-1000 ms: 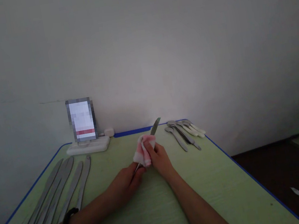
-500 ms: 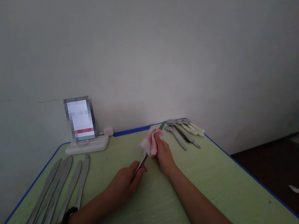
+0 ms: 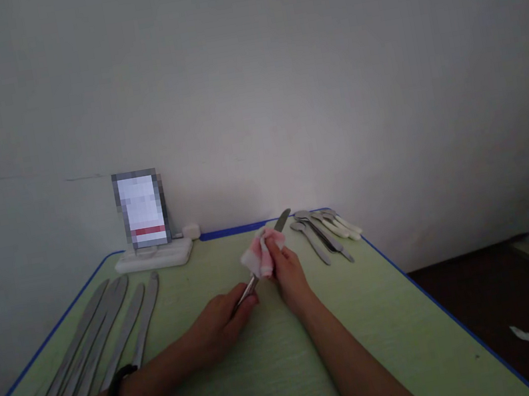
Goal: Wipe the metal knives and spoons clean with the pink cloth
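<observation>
My left hand (image 3: 230, 313) is closed around the handle of a metal table knife (image 3: 283, 220), whose blade tip points away toward the wall. Pinched in my right hand (image 3: 288, 272) is a pink and white cloth (image 3: 259, 253), folded over the middle of the knife. The cloth hides that stretch of metal; the blade's end sticks out beyond it. Both hands are just above the green table (image 3: 254, 375). To the left, several table knives (image 3: 101, 327) lie side by side, partly covered by my left forearm.
Several spoons (image 3: 309, 238), some with pale handles, lie at the table's back right corner. A phone (image 3: 144, 208) with a blurred screen stands on a white base (image 3: 155, 257) at the back left, beside a white plug (image 3: 192, 232). A wall rises behind the table. A white scrap (image 3: 523, 334) lies on the dark floor.
My right hand and the cloth have slid a little along the knife toward my left hand. More of the blade's end now shows. My left hand has barely moved.
</observation>
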{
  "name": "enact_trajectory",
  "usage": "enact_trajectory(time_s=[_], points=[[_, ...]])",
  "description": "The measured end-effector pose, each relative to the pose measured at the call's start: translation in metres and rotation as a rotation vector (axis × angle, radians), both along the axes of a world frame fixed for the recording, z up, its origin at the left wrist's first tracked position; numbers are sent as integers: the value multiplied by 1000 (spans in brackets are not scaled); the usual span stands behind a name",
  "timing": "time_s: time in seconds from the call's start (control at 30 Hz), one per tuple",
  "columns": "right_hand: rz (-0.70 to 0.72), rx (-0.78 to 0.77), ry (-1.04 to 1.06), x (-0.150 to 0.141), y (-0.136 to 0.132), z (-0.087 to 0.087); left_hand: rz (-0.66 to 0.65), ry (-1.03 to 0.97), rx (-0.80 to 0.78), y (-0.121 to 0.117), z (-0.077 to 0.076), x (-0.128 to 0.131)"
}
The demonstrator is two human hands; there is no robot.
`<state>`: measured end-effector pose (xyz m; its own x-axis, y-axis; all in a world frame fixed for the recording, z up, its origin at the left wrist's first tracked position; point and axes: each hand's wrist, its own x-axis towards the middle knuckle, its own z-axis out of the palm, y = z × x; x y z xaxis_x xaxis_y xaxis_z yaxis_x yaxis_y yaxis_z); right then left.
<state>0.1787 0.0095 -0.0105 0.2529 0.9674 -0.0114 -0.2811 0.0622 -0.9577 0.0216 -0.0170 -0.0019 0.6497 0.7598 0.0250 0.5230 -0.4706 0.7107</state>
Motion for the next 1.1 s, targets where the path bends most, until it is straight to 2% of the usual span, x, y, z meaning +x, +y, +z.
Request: enact_trajectory(time_s=[0.13,0.27,0.6,0.73,0.87,0.97,1.1], points=[[-103,-38,245,4,5,0,-36,53,40,0,-1,-1],[-214,-19,401,10,11,-2,-56,88,60,-1,0,-2],[-232,21,404,17,13,-3,-210,138,170,-5,5,-8],[-236,11,288,16,11,-3,-185,102,106,-4,4,-6],[-150,18,56,12,8,-6,-115,31,2,-1,2,-3],[-100,26,-55,6,5,-5,-104,27,6,1,0,-2],[-86,4,-100,3,0,2,-103,31,19,0,0,-2]])
